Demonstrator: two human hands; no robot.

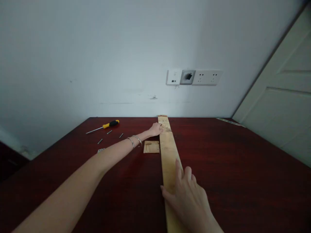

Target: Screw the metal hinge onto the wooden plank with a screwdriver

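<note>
A long pale wooden board (168, 147) lies lengthwise on the dark red table, its far end close to the wall. Near that end, my left hand (155, 129) is closed at the board's left edge, its fingertips on the wood. Closer to me, my right hand (188, 192) spans the board, with the thumb at the left edge and the fingers along the right; it grips the board by its sides. A small square wooden piece (152, 147) rests just left of the board, below my left wrist.
On the table's left lie a yellow and black screwdriver (110, 124), several small metal pins, one pin (121, 135) being nearest my left forearm, and a partly hidden metal piece (100, 150). Wall sockets (206, 77) sit above the table (230, 168); a white door (286, 84) stands right.
</note>
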